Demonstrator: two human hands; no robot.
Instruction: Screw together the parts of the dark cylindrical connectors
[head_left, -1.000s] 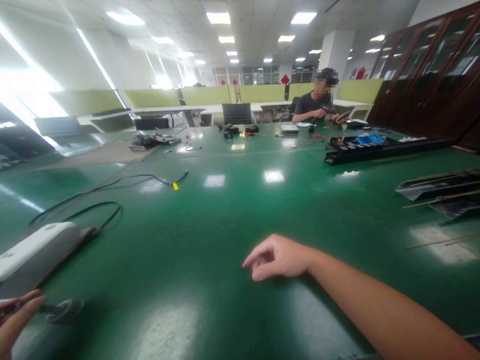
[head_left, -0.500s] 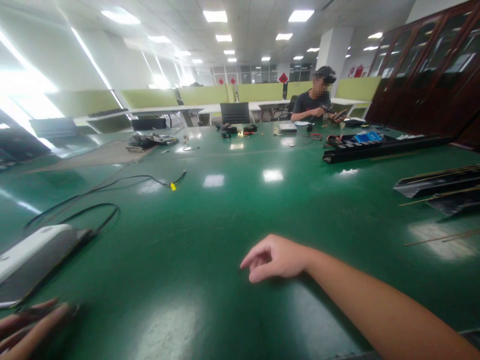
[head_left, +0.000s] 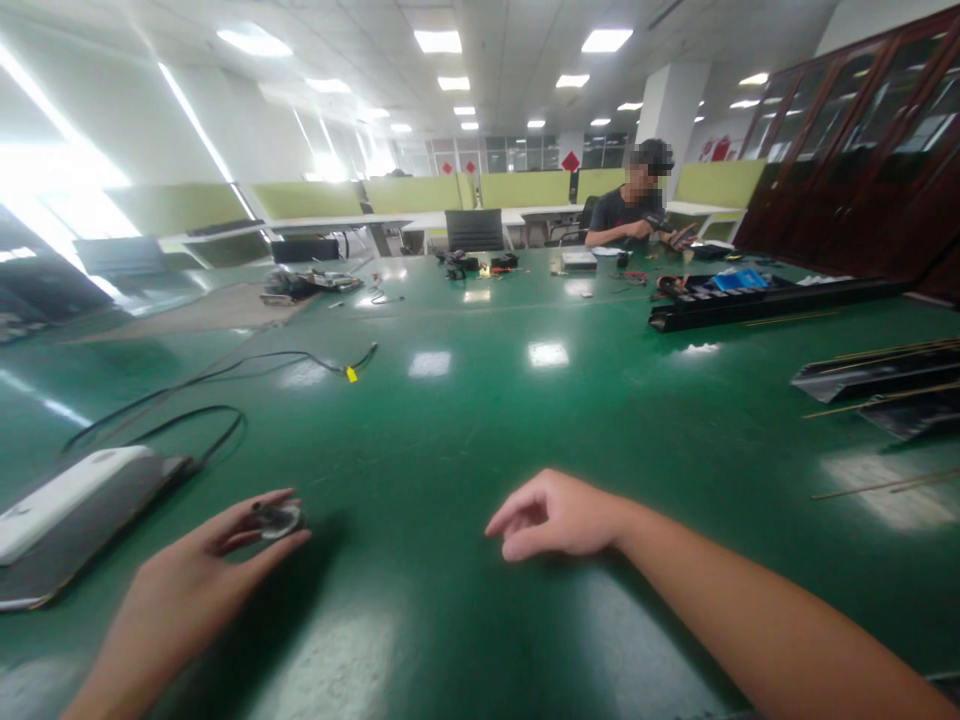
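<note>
Between its thumb and fingers, my left hand grips a small round metallic part above the green table, at the lower left. The part looks dark and silvery; its details are blurred. My right hand hangs over or rests on the table right of centre. Its fingers are curled, with a gap between them and the thumb, and nothing shows in it. To the left of my left hand lies a white device on a dark grey base.
A black cable with a yellow tag runs across the left. Black metal channels and thin rods lie at the right. Across the table, a person sits near electronics, a long black tray and tools.
My left hand has come in from the lower left edge toward the middle, with the small part in its fingers. My right hand has hardly moved. The view has shifted slightly.
</note>
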